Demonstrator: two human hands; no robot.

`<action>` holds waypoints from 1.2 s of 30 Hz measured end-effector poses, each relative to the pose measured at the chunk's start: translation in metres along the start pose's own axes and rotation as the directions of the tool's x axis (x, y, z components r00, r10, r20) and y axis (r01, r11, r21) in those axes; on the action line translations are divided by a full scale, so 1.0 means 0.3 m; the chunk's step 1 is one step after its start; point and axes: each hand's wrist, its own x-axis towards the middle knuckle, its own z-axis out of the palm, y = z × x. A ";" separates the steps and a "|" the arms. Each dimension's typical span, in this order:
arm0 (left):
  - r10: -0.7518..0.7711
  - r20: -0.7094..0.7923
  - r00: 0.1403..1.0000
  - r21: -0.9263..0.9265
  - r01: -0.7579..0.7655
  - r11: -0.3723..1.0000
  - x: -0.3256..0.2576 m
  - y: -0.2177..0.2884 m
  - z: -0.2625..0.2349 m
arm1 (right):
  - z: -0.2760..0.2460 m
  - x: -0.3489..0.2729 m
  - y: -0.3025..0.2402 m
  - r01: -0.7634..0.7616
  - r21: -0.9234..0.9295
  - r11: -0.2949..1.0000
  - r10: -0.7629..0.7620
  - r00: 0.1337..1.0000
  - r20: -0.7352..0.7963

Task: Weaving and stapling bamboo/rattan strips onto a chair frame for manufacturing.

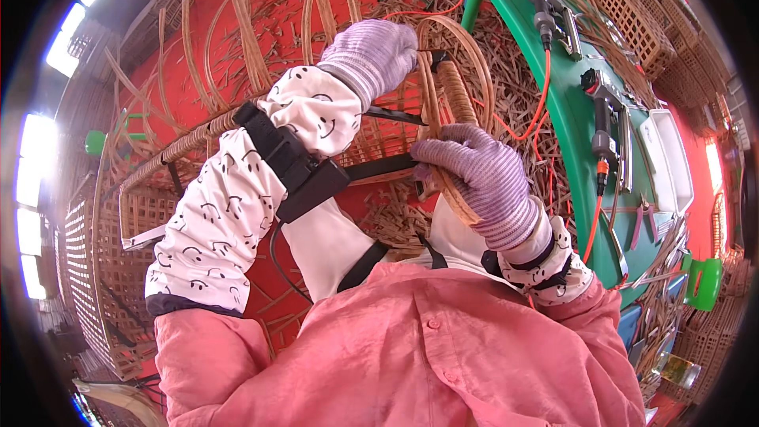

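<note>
Both my hands wear striped lilac gloves. My left hand (371, 57) is closed in a fist at the upper middle, beside a looped tan wicker strip (484, 55); what its fingers hold is hidden. My right hand (481, 178), lower and to the right, is closed around the strip, whose end comes out below the palm. Between and beneath them is a woven basket (383, 142) with dark metal bars (381, 167). A tightly wrapped section (457, 93) of its frame rises just above my right hand, and another wrapped rim (186, 140) runs left of my left forearm.
A green table (565, 122) curves along the right, bearing two staple guns (605, 122) with orange hoses, a white tray (670, 160) and scissors (644, 217). Cut strips (522, 95) litter the red floor. Long upright strips (247, 24) stick out at upper left. Stacked baskets (624, 12) stand behind the table.
</note>
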 end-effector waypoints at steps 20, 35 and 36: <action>-0.101 0.248 0.963 -0.845 0.266 0.463 -0.296 0.127 -0.001 | -0.147 0.193 -0.003 -0.644 0.418 0.641 0.434 0.753 0.494; -0.195 -0.027 0.981 -0.946 0.038 0.322 -0.316 0.157 0.038 | -0.119 0.274 0.024 -0.678 0.237 0.696 0.483 0.685 0.545; -0.201 -0.024 0.979 -0.945 0.044 0.325 -0.318 0.160 0.031 | -0.116 0.276 0.012 -0.691 0.123 0.712 0.520 0.637 0.570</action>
